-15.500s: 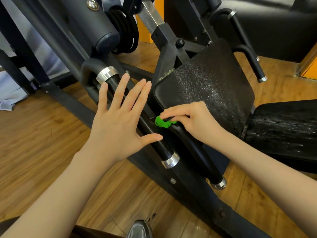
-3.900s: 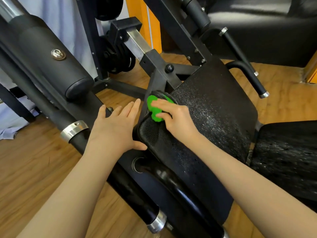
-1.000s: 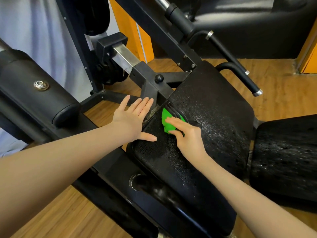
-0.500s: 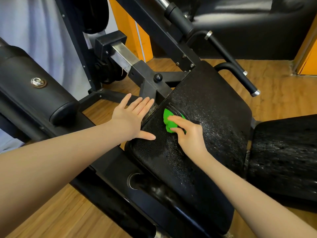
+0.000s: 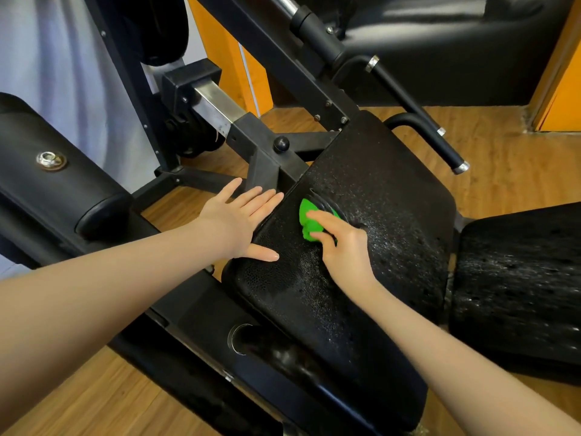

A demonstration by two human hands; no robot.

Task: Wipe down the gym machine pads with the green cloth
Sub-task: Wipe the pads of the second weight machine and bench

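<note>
At frame centre the right hand [image 5: 341, 247] grips the bunched green cloth [image 5: 309, 223] against the wet back pad [image 5: 393, 215], left hand [image 5: 240, 220] flat with fingers spread at its edge; the small wad could skip damp patches or slip free.

Cloth [image 5: 309, 223] on pad [image 5: 377, 247]; left hand [image 5: 237, 221] at pad's left edge.

green cloth [image 5: 309, 222] bunched on wet black pad [image 5: 386, 221], near upper-left edge.

No readable text or labels anywhere.
</note>
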